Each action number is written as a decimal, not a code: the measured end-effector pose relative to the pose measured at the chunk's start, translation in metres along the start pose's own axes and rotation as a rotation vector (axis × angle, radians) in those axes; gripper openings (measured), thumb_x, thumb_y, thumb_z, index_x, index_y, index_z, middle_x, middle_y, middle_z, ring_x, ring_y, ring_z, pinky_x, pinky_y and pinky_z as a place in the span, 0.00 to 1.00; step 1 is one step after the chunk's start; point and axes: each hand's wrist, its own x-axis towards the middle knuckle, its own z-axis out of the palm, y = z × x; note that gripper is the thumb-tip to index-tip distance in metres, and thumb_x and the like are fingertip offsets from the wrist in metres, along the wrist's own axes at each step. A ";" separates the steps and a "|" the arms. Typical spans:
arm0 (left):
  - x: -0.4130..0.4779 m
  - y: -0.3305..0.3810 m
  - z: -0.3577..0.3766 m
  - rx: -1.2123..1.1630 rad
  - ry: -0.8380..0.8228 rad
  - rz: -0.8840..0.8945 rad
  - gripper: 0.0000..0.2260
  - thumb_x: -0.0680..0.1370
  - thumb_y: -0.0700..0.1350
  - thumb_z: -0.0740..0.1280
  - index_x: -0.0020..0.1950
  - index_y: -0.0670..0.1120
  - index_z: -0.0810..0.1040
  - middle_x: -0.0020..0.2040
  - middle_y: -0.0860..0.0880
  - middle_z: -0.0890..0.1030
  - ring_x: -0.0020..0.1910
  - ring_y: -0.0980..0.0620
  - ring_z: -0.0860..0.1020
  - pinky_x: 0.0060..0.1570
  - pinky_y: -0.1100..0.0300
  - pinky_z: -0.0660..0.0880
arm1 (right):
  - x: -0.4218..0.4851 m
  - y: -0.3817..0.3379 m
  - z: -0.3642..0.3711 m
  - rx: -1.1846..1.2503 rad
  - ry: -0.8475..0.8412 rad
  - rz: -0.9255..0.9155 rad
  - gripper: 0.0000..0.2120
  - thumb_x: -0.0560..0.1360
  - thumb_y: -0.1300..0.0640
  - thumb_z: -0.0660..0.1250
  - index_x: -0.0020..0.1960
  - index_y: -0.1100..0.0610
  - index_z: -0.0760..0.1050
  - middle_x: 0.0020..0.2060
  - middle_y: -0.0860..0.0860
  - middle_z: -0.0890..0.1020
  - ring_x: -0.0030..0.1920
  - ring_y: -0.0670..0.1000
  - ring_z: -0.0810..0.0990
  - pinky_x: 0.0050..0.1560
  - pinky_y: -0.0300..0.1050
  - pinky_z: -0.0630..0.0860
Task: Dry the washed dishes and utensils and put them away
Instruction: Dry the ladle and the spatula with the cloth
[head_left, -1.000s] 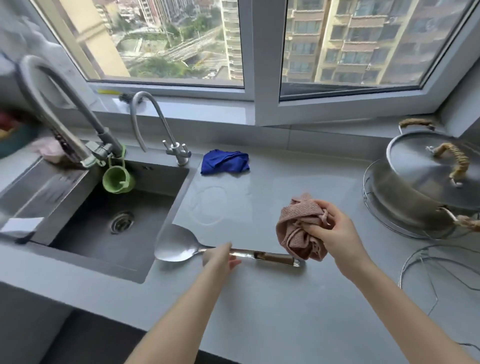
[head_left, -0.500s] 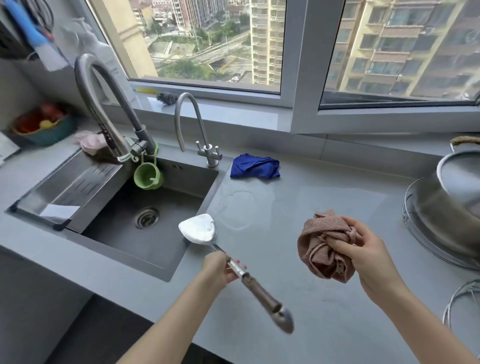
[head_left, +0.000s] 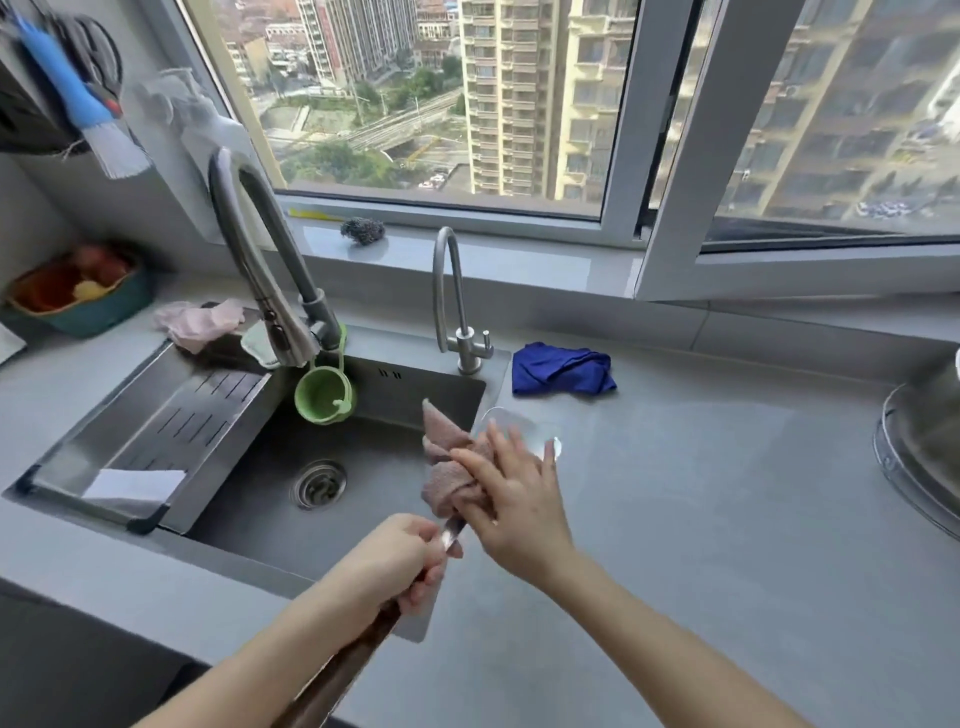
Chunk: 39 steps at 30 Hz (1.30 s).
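Note:
My left hand (head_left: 400, 564) grips the handle of a steel spatula (head_left: 453, 532), which I hold lifted over the sink's right rim with its blade pointing away from me. My right hand (head_left: 511, 488) presses a pink dish cloth (head_left: 447, 467) against the blade. Cloth and hand cover most of the blade; only its blurred far edge (head_left: 553, 447) shows. The dark wooden end of the handle runs back under my left forearm.
A steel sink (head_left: 322, 431) with a drain tray (head_left: 171, 415) lies to the left, with two taps (head_left: 452, 306) and a green cup (head_left: 324, 397) hanging from the larger one. On the counter (head_left: 701, 493) lies a blue cloth (head_left: 563, 368). A large steel pot (head_left: 924, 441) stands at the right edge.
I lifted the spatula off the counter with my left hand and turned its blade away from me. My right hand brought the pink cloth onto the blade.

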 end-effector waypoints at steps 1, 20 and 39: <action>-0.001 0.000 -0.003 0.100 0.023 0.053 0.11 0.80 0.35 0.53 0.44 0.41 0.74 0.24 0.50 0.67 0.16 0.57 0.62 0.17 0.69 0.58 | 0.011 -0.003 0.013 -0.060 -0.059 0.036 0.25 0.72 0.40 0.51 0.68 0.40 0.68 0.75 0.53 0.63 0.76 0.57 0.57 0.73 0.62 0.41; 0.037 -0.001 -0.048 0.274 -0.169 0.134 0.11 0.81 0.37 0.55 0.43 0.40 0.75 0.22 0.52 0.67 0.17 0.56 0.61 0.19 0.67 0.57 | 0.029 0.057 -0.070 0.185 0.463 0.645 0.08 0.74 0.56 0.54 0.50 0.54 0.69 0.43 0.55 0.80 0.41 0.59 0.79 0.42 0.52 0.75; 0.017 0.039 -0.012 0.263 -0.249 0.543 0.09 0.81 0.34 0.57 0.45 0.33 0.75 0.21 0.53 0.65 0.19 0.57 0.61 0.20 0.66 0.59 | 0.055 0.018 -0.155 -0.364 -0.097 0.261 0.37 0.66 0.39 0.72 0.71 0.31 0.59 0.68 0.47 0.70 0.65 0.50 0.72 0.63 0.47 0.69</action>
